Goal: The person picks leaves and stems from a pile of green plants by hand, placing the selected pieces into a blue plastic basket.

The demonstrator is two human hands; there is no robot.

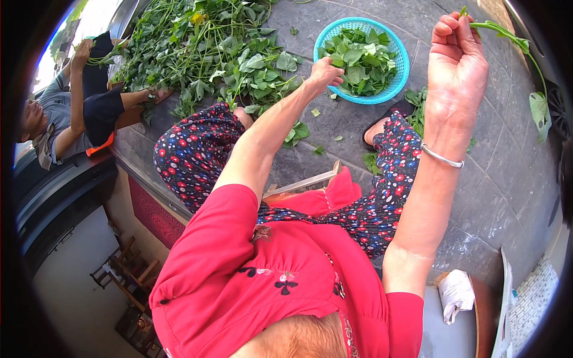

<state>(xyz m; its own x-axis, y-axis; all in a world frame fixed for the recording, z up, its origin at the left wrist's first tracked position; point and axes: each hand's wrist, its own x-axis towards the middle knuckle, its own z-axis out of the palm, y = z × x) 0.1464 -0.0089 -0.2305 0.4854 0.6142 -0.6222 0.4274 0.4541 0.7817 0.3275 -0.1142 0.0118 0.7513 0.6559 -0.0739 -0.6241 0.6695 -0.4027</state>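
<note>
My right hand (pixel 458 59) is raised at the upper right, its fingertips pinched on a leafy green stem (pixel 496 27). The stem arches over to the right, and one leaf (pixel 539 113) dangles from its end. My left hand (pixel 326 76) reaches over the near left rim of a turquoise plastic basket (pixel 403 67). Its fingers are apart, and I see nothing held in them. Loose green leaves (pixel 362 59) fill much of the basket.
A large heap of leafy vines (pixel 197 53) spreads over the grey tiled floor (pixel 507 185) at upper left. A person (pixel 65 113) sits beyond it, holding a stem. Scattered leaves (pixel 296 132) lie between my feet. A white cloth (pixel 456 295) rests at lower right.
</note>
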